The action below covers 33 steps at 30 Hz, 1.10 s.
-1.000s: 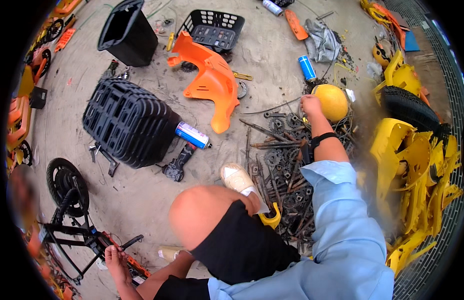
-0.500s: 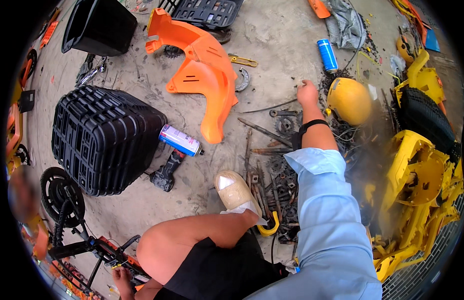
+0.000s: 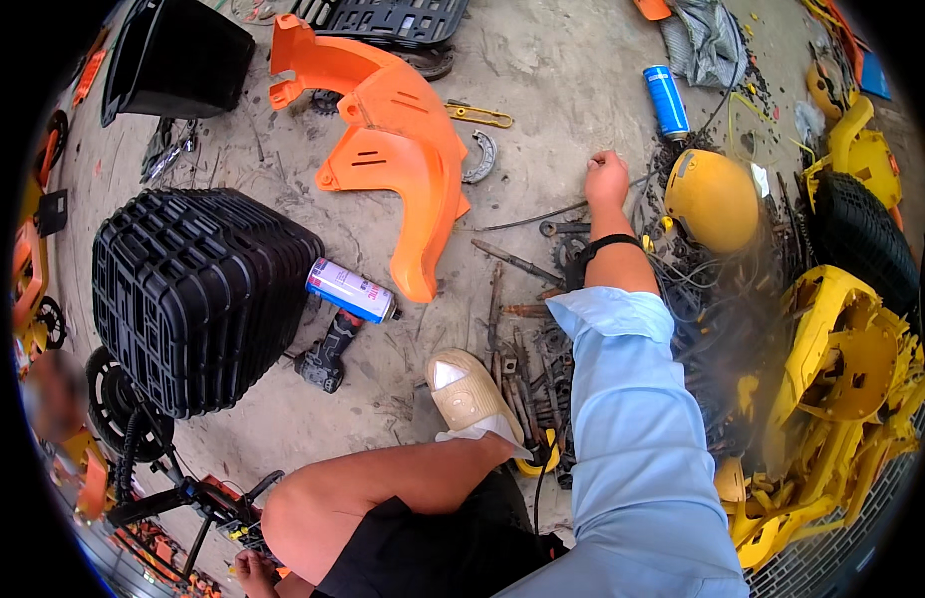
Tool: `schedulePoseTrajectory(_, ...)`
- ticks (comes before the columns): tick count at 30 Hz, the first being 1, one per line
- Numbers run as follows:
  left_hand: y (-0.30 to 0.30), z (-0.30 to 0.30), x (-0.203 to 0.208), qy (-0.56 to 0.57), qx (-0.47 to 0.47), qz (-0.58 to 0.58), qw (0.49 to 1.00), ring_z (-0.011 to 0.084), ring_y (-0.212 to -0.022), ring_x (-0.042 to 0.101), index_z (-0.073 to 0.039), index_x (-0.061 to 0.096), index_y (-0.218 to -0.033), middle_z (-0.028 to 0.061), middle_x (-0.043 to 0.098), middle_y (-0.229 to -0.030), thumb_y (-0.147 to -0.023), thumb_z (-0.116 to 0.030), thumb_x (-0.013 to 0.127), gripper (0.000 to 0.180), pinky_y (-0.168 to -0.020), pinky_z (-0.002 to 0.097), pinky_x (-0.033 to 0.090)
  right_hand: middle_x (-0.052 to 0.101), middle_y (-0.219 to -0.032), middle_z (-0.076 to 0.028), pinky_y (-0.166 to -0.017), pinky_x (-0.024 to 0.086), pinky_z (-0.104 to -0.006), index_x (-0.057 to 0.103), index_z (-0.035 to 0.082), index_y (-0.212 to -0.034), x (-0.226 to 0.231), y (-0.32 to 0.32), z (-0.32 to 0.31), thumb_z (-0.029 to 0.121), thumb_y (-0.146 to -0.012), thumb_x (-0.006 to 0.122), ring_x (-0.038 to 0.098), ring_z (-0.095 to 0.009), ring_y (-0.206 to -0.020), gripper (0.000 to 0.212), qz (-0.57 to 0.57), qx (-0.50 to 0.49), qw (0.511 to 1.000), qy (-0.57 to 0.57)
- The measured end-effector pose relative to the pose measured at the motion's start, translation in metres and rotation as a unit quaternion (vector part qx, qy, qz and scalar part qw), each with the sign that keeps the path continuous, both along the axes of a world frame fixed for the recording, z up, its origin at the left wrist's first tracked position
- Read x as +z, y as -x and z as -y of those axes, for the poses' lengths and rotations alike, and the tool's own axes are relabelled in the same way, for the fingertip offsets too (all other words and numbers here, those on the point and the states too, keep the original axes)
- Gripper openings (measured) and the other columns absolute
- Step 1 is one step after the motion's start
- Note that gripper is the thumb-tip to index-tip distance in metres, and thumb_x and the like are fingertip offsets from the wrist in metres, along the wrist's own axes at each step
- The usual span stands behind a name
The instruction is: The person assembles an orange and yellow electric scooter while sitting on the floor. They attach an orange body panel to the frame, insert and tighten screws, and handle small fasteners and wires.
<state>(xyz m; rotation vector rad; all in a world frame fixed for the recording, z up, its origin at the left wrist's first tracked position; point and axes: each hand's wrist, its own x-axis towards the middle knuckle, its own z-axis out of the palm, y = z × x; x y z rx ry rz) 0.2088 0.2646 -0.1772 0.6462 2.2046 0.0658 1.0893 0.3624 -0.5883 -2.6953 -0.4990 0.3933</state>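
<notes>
Yellow dome (image 3: 714,201): sits on the floor to the right of your right hand, apart from it, rounded side up, at the top edge of the scrap heap.
Right hand (image 3: 607,181): stretched out ahead of you, fingers curled well in; whether you have hold of something small can't be told.
Black cable (image 3: 532,219): runs along the floor toward your right wrist; whether you touch it can't be told.
Left hand (image 3: 251,573): low at the lower edge, near the bike frame (image 3: 188,495), fingers seemingly bent; how far open it is, and what it has hold of, can't be told.
Scrap heap (image 3: 554,371): rusty rods and dark metal parts, spread under and beside your right forearm.
Blue can (image 3: 666,102): lies on its side just above the dome.
Slipper (image 3: 474,399): beige, on your foot, beside the scrap heap.
Orange fender (image 3: 415,140): lies on the floor ahead of you, left of your right hand.
Drill (image 3: 326,356): on the floor, partly under the white-and-blue can (image 3: 351,289) in this view.
Black crate (image 3: 188,299): to the left of that can.
Yellow panels (image 3: 851,349): piled at your far right, below a black tire (image 3: 861,234).
Black bin (image 3: 178,60): top left.
</notes>
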Motion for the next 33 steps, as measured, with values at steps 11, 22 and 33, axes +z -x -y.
schedulePoseTrajectory(11,-0.077,-0.022,-0.023,-0.048,-0.126,0.012,0.991,0.0037,-0.062,0.050,-0.008,0.053,-0.092,-0.0019,0.055,-0.074,-0.101,-0.024,0.054,0.018,-0.051,0.0207,0.038,0.059,-0.109,-0.015,-0.087,0.050,-0.0436,0.065,0.003,-0.102,0.009,0.024,0.017,0.009,-0.092,0.060,0.059,-0.035,-0.098,0.013,-0.008,-0.005,0.999,-0.034)
schedulePoseTrajectory(22,-0.093,-0.015,-0.019,-0.106,-0.163,-0.026,0.981,0.0055,-0.076,0.050,-0.004,0.056,-0.092,-0.0005,0.056,-0.084,-0.100,-0.014,0.053,0.013,-0.068,0.0219,0.041,0.059,-0.114,-0.016,-0.086,0.051,-0.0454,0.066,0.005,-0.108,0.003,0.012,0.015,0.012,-0.094,0.058,0.059,-0.035,-0.102,0.018,0.030,0.085,0.996,0.015)
schedulePoseTrajectory(33,-0.087,-0.020,-0.013,-0.092,-0.172,-0.023,0.980,0.0067,-0.080,0.053,-0.002,0.056,-0.094,0.0014,0.060,-0.087,-0.099,-0.011,0.053,0.011,-0.071,0.0231,0.044,0.067,-0.098,-0.018,-0.086,0.051,-0.0441,0.069,0.004,-0.102,0.009,-0.004,0.039,0.019,-0.083,0.071,0.063,-0.034,-0.097,0.024,0.000,0.037,0.998,-0.048)
